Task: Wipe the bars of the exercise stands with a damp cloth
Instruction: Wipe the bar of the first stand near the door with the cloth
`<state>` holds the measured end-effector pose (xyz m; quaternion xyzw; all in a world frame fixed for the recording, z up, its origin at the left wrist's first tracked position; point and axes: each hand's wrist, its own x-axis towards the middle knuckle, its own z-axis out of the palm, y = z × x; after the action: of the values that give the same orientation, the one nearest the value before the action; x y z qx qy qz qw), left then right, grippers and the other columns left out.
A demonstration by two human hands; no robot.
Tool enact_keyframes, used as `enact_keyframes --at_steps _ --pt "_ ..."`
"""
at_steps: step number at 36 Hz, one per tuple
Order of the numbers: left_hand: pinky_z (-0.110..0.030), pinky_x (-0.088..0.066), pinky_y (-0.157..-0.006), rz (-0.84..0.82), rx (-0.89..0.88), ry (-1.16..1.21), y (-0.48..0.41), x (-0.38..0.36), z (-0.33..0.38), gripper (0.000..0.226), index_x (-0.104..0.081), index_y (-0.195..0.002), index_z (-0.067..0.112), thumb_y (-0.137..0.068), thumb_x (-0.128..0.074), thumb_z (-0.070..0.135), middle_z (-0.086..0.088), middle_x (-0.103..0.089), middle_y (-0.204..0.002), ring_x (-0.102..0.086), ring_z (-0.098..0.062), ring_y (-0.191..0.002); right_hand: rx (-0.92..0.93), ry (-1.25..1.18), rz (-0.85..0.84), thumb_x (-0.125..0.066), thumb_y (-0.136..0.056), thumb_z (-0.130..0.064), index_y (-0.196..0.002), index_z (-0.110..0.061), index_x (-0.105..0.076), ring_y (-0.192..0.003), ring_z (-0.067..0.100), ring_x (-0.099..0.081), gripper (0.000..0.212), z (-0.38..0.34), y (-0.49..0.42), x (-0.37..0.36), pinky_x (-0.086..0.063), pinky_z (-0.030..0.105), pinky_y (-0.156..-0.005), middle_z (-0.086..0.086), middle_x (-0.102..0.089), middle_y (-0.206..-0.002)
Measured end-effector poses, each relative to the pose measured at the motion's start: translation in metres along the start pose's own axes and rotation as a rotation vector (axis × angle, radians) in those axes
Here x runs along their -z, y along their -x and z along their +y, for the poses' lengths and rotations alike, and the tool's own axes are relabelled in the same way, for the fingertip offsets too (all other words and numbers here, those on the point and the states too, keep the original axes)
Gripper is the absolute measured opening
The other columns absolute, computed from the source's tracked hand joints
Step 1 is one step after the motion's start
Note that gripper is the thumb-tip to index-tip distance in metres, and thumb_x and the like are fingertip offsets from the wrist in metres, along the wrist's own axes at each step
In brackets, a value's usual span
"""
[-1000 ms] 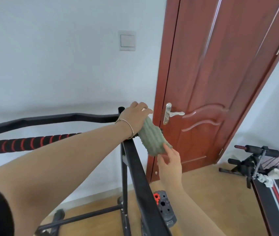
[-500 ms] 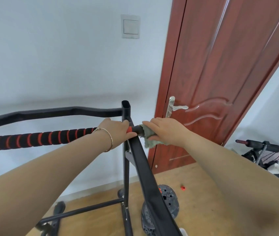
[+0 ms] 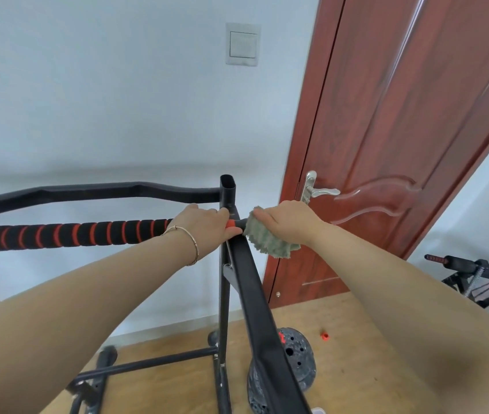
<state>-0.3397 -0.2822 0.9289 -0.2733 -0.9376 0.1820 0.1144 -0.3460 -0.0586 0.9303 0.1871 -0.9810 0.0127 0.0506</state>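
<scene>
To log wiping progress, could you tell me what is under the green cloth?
The green cloth wraps the short end of the bar beyond the black upright, gripped by the right hand. Its tip is covered.

The padded bar (image 3: pixel 58 234) runs off the left edge.

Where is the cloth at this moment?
Head view, right of centre: the cloth sits under the right hand on the end of the padded bar, beside the left hand.
</scene>
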Motion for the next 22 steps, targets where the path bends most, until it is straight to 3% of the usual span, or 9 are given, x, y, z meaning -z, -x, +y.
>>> enact_keyframes --at_steps 2,6,9,11,14,16,19,22 --pt "-0.037 -0.047 -0.083 0.012 -0.001 -0.030 0.002 0.000 0.002 0.020 -0.037 -0.126 0.031 -0.107 -0.036 0.037 0.005 -0.018 -0.069 -0.044 -0.020 -0.067 -0.085 -0.115 -0.092 -0.018 -0.106 -0.053 -0.060 -0.015 -0.040 -0.058 0.019 -0.048 0.064 -0.002 -0.005 0.007 -0.045 0.040 -0.067 0.002 -0.046 -0.057" --pt "-0.035 -0.045 -0.081 0.016 0.018 -0.044 0.006 0.003 0.005 0.028 -0.042 -0.124 0.027 -0.107 -0.027 0.044 0.004 -0.029 -0.072 -0.044 -0.019 -0.069 -0.151 -0.311 -0.193 -0.023 -0.106 -0.056 -0.062 -0.014 -0.039 -0.057 0.017 -0.044 0.063 -0.004 -0.009 0.018 -0.038 0.034 -0.063 0.001 -0.044 -0.060" --pt "-0.036 -0.041 -0.084 -0.022 -0.034 -0.016 0.004 0.007 0.005 0.041 -0.042 -0.119 0.019 -0.106 -0.018 0.049 0.001 -0.054 -0.092 -0.053 -0.021 -0.076 -0.080 -0.208 -0.095 -0.021 -0.106 -0.054 -0.080 -0.018 -0.056 -0.067 0.021 -0.052 0.056 -0.005 0.002 0.013 -0.041 0.037 -0.069 -0.003 -0.050 -0.064" --pt "-0.039 -0.040 -0.087 -0.089 -0.068 0.025 0.003 0.008 -0.002 0.036 -0.040 -0.124 0.023 -0.106 -0.021 0.048 0.000 -0.057 -0.104 -0.057 -0.022 -0.087 0.032 -0.040 0.049 -0.025 -0.106 -0.053 -0.095 -0.028 -0.056 -0.072 0.018 -0.056 0.042 -0.001 0.013 0.002 -0.041 0.035 -0.066 -0.010 -0.049 -0.070" --pt "-0.042 -0.039 -0.088 -0.178 -0.029 0.096 0.005 0.013 -0.016 0.022 -0.035 -0.122 0.033 -0.105 -0.029 0.044 0.000 -0.046 -0.089 -0.052 -0.024 -0.084 0.280 0.115 0.282 -0.040 -0.103 -0.054 -0.091 -0.029 -0.050 -0.066 0.012 -0.048 0.030 0.012 0.024 -0.014 -0.033 0.029 -0.058 -0.014 -0.048 -0.074" --pt "-0.041 -0.036 -0.089 -0.278 -0.009 0.137 0.008 0.021 -0.018 0.035 -0.040 -0.111 0.028 -0.103 -0.020 0.055 0.003 -0.043 -0.078 -0.050 -0.022 -0.078 0.380 0.163 0.319 -0.045 -0.100 -0.056 -0.109 -0.021 -0.059 -0.072 0.017 -0.052 0.038 0.022 0.025 -0.023 -0.041 0.033 -0.064 -0.008 -0.058 -0.087" --pt "-0.038 -0.038 -0.076 -0.338 0.045 0.272 0.007 0.023 -0.014 0.055 -0.043 -0.093 0.022 -0.095 -0.018 0.070 0.002 -0.050 -0.078 -0.050 -0.021 -0.075 0.482 0.247 0.372 -0.048 -0.099 -0.049 -0.130 -0.009 -0.058 -0.083 0.023 -0.059 0.052 0.028 0.021 -0.029 -0.050 0.039 -0.075 0.001 -0.065 -0.108" --pt "-0.036 -0.046 -0.068 -0.325 0.059 0.327 0.005 0.019 -0.014 0.048 -0.034 -0.076 0.030 -0.092 -0.024 0.074 0.000 -0.056 -0.079 -0.054 -0.020 -0.070 0.483 0.286 0.415 -0.059 -0.092 -0.036 -0.117 -0.011 -0.063 -0.062 0.021 -0.055 0.035 0.022 0.017 -0.028 -0.045 0.035 -0.053 -0.001 -0.061 -0.082"
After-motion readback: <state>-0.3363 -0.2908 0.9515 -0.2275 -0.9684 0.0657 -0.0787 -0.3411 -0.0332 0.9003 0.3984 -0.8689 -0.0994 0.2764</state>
